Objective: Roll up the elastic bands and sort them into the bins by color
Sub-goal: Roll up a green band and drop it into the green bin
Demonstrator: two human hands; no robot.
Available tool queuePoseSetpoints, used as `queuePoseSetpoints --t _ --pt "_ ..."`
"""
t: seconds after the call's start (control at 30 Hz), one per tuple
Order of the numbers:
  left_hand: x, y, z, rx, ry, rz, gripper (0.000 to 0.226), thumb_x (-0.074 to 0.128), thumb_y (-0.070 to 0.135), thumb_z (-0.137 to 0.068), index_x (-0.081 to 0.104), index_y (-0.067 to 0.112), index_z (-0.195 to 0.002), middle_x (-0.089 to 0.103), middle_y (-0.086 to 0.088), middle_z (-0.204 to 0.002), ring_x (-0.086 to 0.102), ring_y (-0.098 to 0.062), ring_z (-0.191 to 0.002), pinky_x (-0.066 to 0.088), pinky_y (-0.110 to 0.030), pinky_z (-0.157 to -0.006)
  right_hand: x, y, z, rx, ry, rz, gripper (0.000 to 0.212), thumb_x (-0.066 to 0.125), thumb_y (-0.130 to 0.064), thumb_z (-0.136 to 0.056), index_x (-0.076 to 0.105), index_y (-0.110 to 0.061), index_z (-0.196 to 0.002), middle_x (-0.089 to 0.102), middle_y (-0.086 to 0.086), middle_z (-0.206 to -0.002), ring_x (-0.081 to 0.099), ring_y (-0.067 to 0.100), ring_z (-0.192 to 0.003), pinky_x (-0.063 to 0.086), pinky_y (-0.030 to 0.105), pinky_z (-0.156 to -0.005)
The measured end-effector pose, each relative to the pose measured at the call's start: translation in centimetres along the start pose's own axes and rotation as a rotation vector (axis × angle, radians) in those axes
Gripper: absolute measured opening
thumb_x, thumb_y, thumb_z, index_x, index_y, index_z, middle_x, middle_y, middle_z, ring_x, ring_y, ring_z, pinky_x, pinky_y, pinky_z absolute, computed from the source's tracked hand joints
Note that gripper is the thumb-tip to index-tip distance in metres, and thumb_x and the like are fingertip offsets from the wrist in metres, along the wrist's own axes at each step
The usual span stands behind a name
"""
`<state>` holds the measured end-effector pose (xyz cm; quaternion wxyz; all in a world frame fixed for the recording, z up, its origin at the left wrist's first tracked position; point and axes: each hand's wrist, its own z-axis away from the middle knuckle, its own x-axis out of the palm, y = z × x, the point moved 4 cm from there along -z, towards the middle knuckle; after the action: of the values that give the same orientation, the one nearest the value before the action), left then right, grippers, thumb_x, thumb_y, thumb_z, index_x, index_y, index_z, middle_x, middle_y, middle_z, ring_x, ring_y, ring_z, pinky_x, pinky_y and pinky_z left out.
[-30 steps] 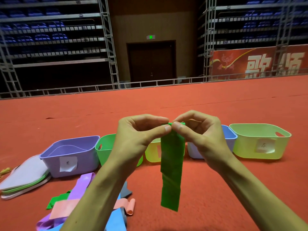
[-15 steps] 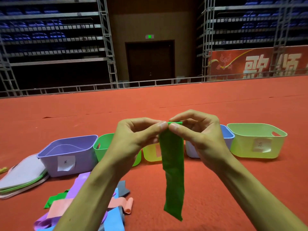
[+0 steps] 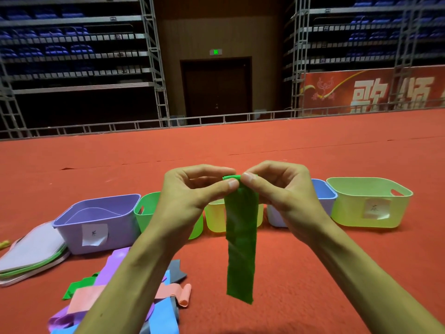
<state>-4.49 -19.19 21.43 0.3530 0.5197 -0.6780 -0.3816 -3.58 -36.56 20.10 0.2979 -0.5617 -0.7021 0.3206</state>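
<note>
Head view, left hand: my left hand (image 3: pixel 192 196) pinches the top edge of the green band (image 3: pixel 240 249) between thumb and forefinger. The other fingers are curled behind. It grips the left corner so that the small roll does not open.
Head view, right hand: my right hand (image 3: pixel 284 196) pinches the same edge at its right corner. Its thumb tip is almost touching the left thumb tip. Two pinches side by side let me turn the edge evenly.
Green band: it is in the air at the centre of the view. Only the top is turned into a tight little roll (image 3: pixel 231 177). The rest hangs straight toward 6 o'clock, so its own weight makes it flat for rolling.
Bins: five stand in a row on the red carpet (image 3: pixel 313 273) behind my hands, from 9 to 3 o'clock. They are the purple bin (image 3: pixel 120 230), green bin (image 3: pixel 147 206), yellow bin (image 3: pixel 215 218), blue bin (image 3: pixel 323 194) and pale green bin (image 3: pixel 349 213). The open sides are up, ready to receive rolls.
Target, my judgement: the green bin, partly hidden by my left wrist.
Waiting bands: a loose pile (image 3: pixel 115 292) lies at 7 o'clock, partly under my left forearm.
Flat stack: a flat stack (image 3: pixel 31 256), probably lids, lies at 8 o'clock, just beside the purple bin.
Progress, my judgement: the rolling is only at its start.
</note>
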Motion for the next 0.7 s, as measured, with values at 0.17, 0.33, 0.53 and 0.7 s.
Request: queuePoseSetpoints --t 0.17,0.33,0.53,0.7 --pt "0.22 -0.33 0.11 -0.058 -0.059 0.016 0.031 0.092 0.015 -0.068 0.080 0.009 -0.096 0.078 -0.015 -0.098 0.073 -0.019 -0.090 0.056 -0.023 -0.073 -0.07 0.04 0.09 -0.033 -0.003 -0.019 0.018 0.077 -0.010 -0.085 0.073 0.005 -0.094 0.076 0.022 -0.089 0.072 0.026 -0.081 0.060 0.033 -0.071" --pt "0.39 -0.73 0.10 -0.091 -0.055 0.011 0.026 0.087 0.033 -0.071 0.082 0.012 -0.086 0.077 -0.014 -0.092 0.066 -0.020 -0.086 0.054 -0.027 -0.076 -0.18 -0.05 0.21 -0.047 -0.001 -0.039 0.018 0.074 -0.008 -0.085 0.072 0.005 -0.098 0.076 0.018 -0.090 0.072 0.024 -0.084 0.059 0.033 -0.074" --pt "0.36 -0.22 -0.17 -0.011 -0.061 0.011 0.031 0.081 0.024 -0.066 0.080 0.005 -0.090 0.078 -0.017 -0.095 0.074 -0.021 -0.087 0.059 -0.026 -0.078 -0.26 -0.07 0.10 -0.041 -0.013 -0.027 0.014 0.073 -0.007 -0.087 0.073 -0.001 -0.100 0.076 0.024 -0.095 0.072 0.031 -0.089 0.059 0.039 -0.077" --pt "0.37 -0.09 -0.22 0.033 -0.042 -0.007 0.032 0.079 0.016 -0.068 0.077 0.000 -0.095 0.078 -0.017 -0.095 0.074 -0.021 -0.089 0.057 -0.024 -0.078 -0.05 -0.06 0.16 -0.010 0.013 -0.010 0.016 0.078 -0.012 -0.085 0.074 -0.002 -0.097 0.077 0.019 -0.092 0.073 0.028 -0.085 0.060 0.043 -0.074"
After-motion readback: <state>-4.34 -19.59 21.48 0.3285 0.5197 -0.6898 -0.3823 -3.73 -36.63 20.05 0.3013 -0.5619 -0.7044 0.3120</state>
